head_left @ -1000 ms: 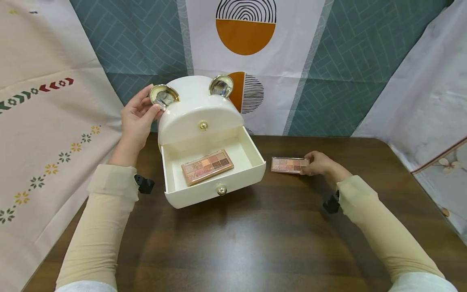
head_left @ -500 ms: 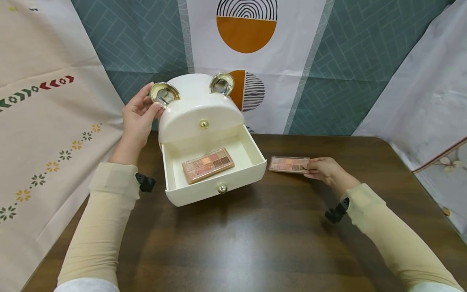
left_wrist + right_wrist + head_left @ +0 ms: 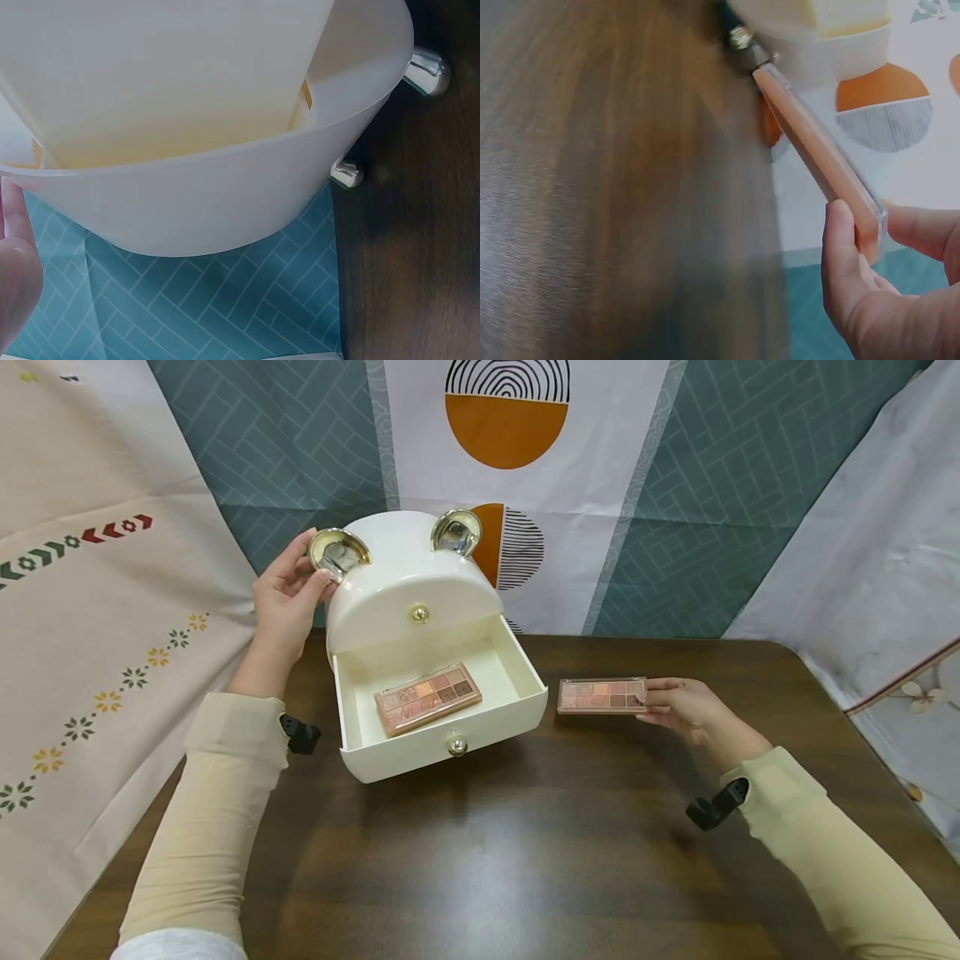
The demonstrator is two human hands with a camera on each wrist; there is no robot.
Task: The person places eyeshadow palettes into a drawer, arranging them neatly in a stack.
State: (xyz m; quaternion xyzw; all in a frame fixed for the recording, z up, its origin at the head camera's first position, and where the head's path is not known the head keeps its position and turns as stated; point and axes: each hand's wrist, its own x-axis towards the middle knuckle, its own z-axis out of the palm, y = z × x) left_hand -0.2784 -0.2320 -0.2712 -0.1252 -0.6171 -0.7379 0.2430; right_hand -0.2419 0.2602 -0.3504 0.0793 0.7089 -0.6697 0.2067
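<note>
Now | R hand (image 3: pixel 686 706) grip pinching palette (image 3: pixel 600 696) end, lifted off table (image 3: pixel 525 860) | L hand (image 3: pixel 285 597) grip spread, steadying organizer (image 3: pixel 412 585)

On the table (image 3: pixel 525 860) in front of you, the storage box (image 3: pixel 408 581) stands left of centre, near the far edge, backed by the hanging cloth (image 3: pixel 675 485). Its drawer (image 3: pixel 438 739) is pulled out toward you, and one palette (image 3: pixel 427 697) lies flat inside it. Your left hand (image 3: pixel 285 602) rests against the box's left side, just below the left ear (image 3: pixel 336 553); the right ear (image 3: pixel 455 531) sits on the top's other side. To the right of the drawer, your right hand (image 3: pixel 686 706) pinches the right end of a second palette (image 3: pixel 600 695), lifted off the table.
</note>
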